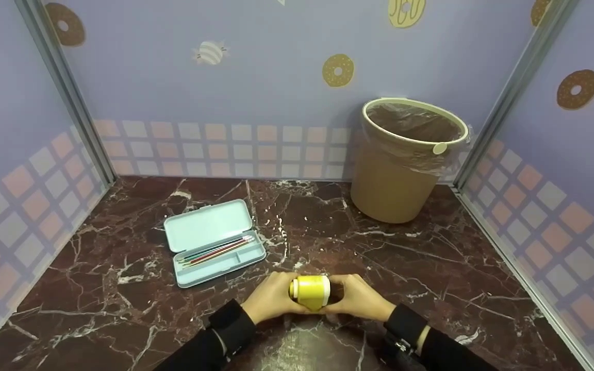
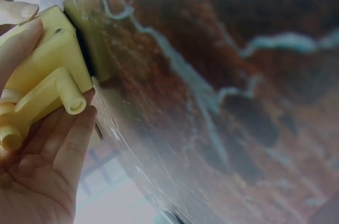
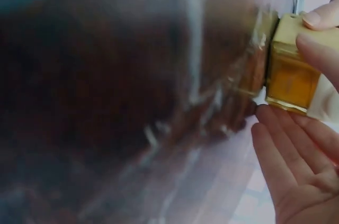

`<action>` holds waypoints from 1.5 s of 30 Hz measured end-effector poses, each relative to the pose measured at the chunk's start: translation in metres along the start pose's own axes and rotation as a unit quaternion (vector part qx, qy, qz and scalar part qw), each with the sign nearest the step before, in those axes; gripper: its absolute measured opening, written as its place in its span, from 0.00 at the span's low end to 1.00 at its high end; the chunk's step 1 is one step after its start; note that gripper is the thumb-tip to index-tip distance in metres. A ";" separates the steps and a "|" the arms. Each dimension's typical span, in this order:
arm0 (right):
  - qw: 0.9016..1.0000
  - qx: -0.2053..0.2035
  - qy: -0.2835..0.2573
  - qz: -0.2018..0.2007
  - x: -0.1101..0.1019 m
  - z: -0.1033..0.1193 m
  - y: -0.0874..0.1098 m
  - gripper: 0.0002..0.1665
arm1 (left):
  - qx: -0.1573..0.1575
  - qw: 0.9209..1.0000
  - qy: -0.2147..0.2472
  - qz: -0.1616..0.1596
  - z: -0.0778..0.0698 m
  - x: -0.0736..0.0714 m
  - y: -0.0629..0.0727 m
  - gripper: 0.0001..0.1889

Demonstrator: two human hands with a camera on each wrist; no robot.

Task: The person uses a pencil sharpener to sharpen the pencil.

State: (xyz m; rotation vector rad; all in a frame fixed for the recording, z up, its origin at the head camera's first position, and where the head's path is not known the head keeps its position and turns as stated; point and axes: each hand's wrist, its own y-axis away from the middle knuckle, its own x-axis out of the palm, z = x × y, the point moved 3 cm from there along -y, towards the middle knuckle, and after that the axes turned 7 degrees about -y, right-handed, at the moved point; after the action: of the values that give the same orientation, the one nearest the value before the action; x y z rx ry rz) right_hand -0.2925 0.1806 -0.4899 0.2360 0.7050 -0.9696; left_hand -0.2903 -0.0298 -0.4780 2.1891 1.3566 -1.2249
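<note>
A yellow hand-crank pencil sharpener [image 1: 311, 291] is held between both hands, low in the middle of the head view. My left hand [image 1: 272, 299] grips its crank end, thumb on the near side. From the other end my right hand [image 1: 360, 299] holds it, with the thumb against the body. The left wrist view shows the crank handle [image 2: 45, 99] sticking out beside the left palm. In the right wrist view a see-through amber part [image 3: 291, 81] faces the right palm. The fingers partly cover the sharpener's sides.
An open light-blue pencil case [image 1: 208, 226] with several colored pencils [image 1: 217, 252] lies to the left. At the back right stands a tan waste bin [image 1: 390, 180] lined with a clear bag. Small pale crumbs dot the dark marbled tabletop [image 1: 307, 242]. Patterned walls enclose three sides.
</note>
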 end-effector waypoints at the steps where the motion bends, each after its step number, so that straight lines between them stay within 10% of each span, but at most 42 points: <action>1: 1.000 -0.002 0.000 -0.002 0.000 0.000 0.001 0.31 | 0.000 1.000 0.001 0.000 0.000 0.001 0.000 0.24; 18: 0.998 -0.047 0.028 -0.012 -0.003 -0.004 -0.001 0.23 | 0.019 1.000 -0.006 0.004 0.001 0.002 0.000 0.24; 45: 1.000 0.001 -0.026 0.003 -0.034 -0.022 0.028 0.31 | 0.014 1.000 -0.004 0.017 0.001 -0.001 0.000 0.26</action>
State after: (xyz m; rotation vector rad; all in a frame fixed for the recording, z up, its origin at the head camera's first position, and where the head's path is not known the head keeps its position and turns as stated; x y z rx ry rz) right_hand -0.2917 0.2303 -0.4880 0.2139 0.6557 -0.9685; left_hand -0.2913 -0.0310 -0.4775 2.2144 1.3016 -1.2476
